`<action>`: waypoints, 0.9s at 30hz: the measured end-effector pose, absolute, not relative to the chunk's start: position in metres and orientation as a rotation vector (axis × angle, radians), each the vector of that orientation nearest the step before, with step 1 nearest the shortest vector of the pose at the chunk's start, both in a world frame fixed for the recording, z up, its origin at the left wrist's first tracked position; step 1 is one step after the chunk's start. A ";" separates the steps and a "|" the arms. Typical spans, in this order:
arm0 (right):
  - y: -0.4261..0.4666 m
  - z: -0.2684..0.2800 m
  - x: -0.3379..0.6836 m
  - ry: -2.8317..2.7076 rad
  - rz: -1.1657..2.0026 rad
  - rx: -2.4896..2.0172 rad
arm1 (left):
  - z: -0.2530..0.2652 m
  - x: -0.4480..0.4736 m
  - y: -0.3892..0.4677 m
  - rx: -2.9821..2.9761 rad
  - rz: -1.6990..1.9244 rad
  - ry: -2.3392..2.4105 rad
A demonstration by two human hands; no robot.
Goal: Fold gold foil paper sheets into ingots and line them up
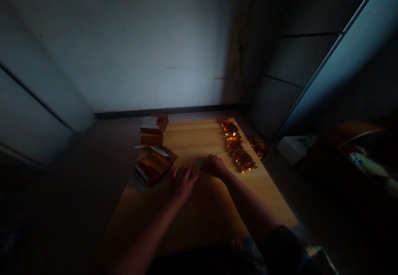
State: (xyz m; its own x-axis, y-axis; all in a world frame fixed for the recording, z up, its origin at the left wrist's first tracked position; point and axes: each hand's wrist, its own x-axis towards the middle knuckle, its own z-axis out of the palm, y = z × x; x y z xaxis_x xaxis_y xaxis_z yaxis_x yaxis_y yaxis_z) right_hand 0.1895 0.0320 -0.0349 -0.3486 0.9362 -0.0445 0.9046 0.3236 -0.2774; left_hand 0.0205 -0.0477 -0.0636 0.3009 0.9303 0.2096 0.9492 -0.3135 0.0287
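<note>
In the dim head view, a small piece of foil paper (197, 164) lies on the wooden table between my two hands. My left hand (184, 179) rests on the tabletop with its fingers stretched out, the fingertips at the near edge of the piece. My right hand (215, 165) is closed, gripping the right side of the piece; its fingertips are mostly hidden. Left of my hands lies a stack of copper-coloured foil sheets (157, 165) with white edges. On the right runs a row of folded, shiny foil pieces (235, 144).
More foil sheets (152, 137) lie at the table's far left corner. Beyond the right edge, lower down, is a heap of foil pieces (256, 145). A white box (292, 148) stands on the floor at right. The wall (161, 59) rises behind the wooden table (192, 136).
</note>
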 end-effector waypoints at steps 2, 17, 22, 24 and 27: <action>0.031 -0.033 0.188 -2.464 0.379 -1.738 | -0.063 0.021 -0.048 -2.456 -0.272 -1.793; 0.031 -0.039 0.188 -2.516 0.302 -1.724 | -0.065 0.020 -0.050 -2.432 -0.287 -1.797; 0.034 -0.043 0.187 -2.503 0.335 -1.712 | -0.061 0.020 -0.051 -2.459 -0.292 -1.791; 0.034 -0.044 0.187 -2.510 0.332 -1.716 | -0.061 0.020 -0.051 -2.458 -0.287 -1.806; 0.035 -0.042 0.187 -2.525 0.339 -1.703 | -0.060 0.021 -0.052 -2.454 -0.288 -1.817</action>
State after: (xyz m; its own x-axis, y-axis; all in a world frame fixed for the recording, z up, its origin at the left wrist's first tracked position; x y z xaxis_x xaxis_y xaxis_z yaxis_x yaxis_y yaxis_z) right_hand 0.1871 0.0345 -0.0416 -0.3801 0.9230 -0.0593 0.9059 0.3586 -0.2252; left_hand 0.0213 -0.0522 -0.0597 0.2817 0.9397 0.1941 0.9537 -0.2964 0.0512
